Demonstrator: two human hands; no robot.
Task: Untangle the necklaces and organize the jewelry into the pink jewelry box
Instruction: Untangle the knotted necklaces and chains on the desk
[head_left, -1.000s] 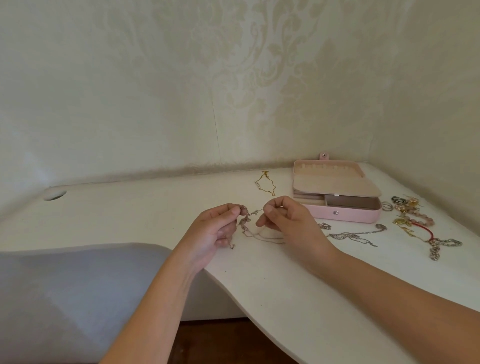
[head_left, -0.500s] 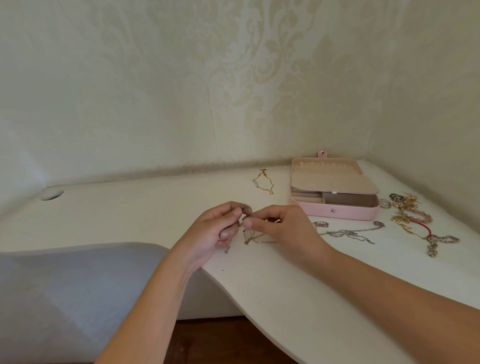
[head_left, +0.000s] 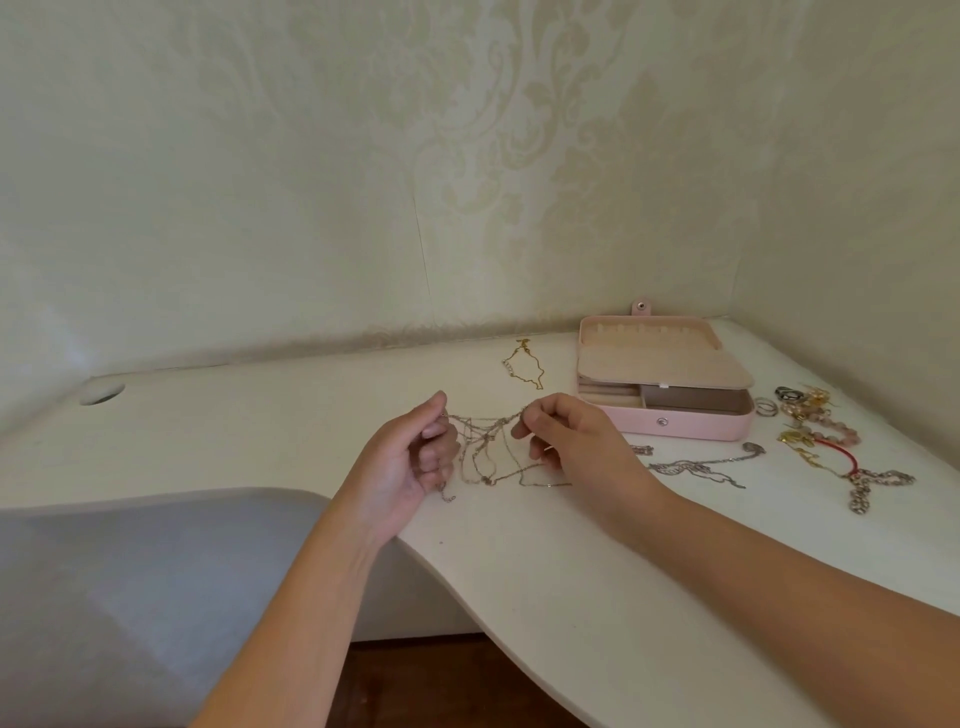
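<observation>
Your left hand (head_left: 410, 457) and right hand (head_left: 566, 441) each pinch the tangled necklaces (head_left: 488, 447), stretched between them above the white tabletop (head_left: 260, 431); the open pink jewelry box (head_left: 670, 384) sits far right.

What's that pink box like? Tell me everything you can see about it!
The pink jewelry box is a flat rectangle with rounded corners and looks like soft faux leather. It sits on the white table near the wall corner. Its lid is open, showing beige lining and a row of little hooks. A snap tab sticks up from the lid, and a metal button sits on the front wall. Beige compartments show inside.
</observation>
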